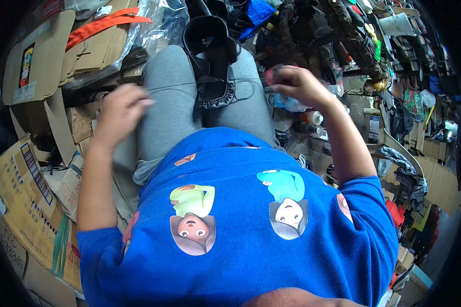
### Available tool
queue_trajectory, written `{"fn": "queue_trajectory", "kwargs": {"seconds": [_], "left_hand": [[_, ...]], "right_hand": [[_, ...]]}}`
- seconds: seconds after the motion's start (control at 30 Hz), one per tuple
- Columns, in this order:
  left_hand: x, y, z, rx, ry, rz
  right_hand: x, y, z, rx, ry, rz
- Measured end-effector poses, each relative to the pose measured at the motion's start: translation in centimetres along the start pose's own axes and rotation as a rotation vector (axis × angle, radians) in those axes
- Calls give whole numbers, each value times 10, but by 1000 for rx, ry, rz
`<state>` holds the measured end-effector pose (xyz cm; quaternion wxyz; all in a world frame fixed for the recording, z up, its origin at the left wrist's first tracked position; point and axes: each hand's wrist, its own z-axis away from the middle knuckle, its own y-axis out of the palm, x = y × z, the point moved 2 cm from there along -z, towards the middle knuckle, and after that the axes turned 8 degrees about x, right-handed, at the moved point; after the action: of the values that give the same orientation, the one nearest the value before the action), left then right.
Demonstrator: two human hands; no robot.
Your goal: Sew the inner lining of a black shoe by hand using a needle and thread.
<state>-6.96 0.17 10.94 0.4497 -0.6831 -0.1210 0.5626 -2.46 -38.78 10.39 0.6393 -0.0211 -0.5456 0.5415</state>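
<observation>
A black boot (213, 65) is clamped between my knees, its opening away from me and its toe end toward me. Pale stitches run along the edge of that near end. Dark thread (182, 83) stretches out from the boot to both sides, with a slack loop hanging over my right thigh. At the left, my left hand (122, 110) is closed on the thread, slightly smeared by motion. My right hand (302, 86) is out past the right knee, fingers pinched on the other end. Whether either hand also has a needle or awl cannot be made out.
Opened cardboard boxes (38, 66) and flattened cartons (28, 204) crowd the left side, with an orange strap (105, 24) on top. Bottles (312, 118) stand beside my right leg. Shelves packed with dark shoes (338, 30) fill the right. A blue bag (258, 16) lies ahead.
</observation>
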Motion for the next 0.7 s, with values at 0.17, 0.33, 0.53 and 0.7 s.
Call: {"fn": "queue_trajectory", "kwargs": {"seconds": [0.17,0.33,0.53,0.7], "left_hand": [[64,-42,68,-188,-468,-263],[-11,4,-25,-178,2,-73],[-38,57,-119,82,53,297],[-37,58,-138,234,117,230]], "right_hand": [[-94,-24,59,-175,275,329],[-25,4,2,-167,53,-97],[48,6,-54,-166,-247,52],[36,6,-61,-97,-359,127]]}}
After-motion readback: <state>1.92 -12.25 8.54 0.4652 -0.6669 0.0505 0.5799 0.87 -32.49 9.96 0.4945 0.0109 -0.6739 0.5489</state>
